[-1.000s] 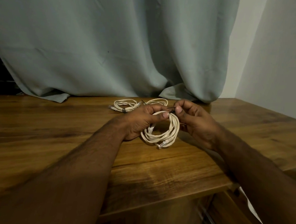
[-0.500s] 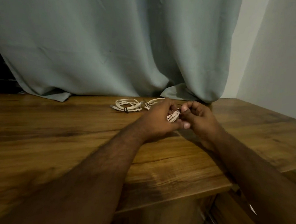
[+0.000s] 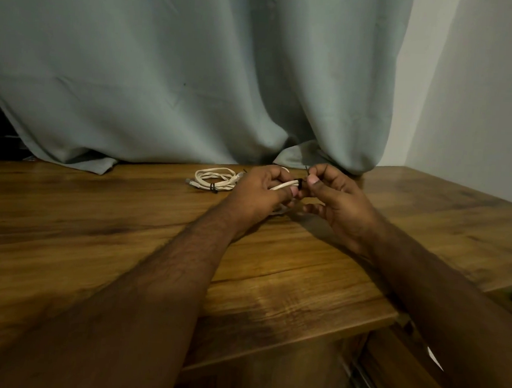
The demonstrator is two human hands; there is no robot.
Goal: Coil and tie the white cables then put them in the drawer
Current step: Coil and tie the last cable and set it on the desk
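- White cable coil (image 3: 284, 185) is sitting bunched in the left hand (image 3: 259, 192), fingers curling round it just above the wooden table (image 3: 96, 213).
- Right hand (image 3: 337, 204) is pinching the black tie (image 3: 301, 183) wrapping the bundle.
- Looking light and springy, so it's probably wanting to unwind; gripping right beside the tie seems safest.
- Another tied coil (image 3: 214, 181) is lying near the curtain (image 3: 197, 68).

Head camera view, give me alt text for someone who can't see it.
Two bare hands work a thin black tie around a coiled white cable: the left hand grips the coil, the right hand pinches the tie's end. Behind them, a tied white cable bundle lies on the wooden table before a grey-green curtain.
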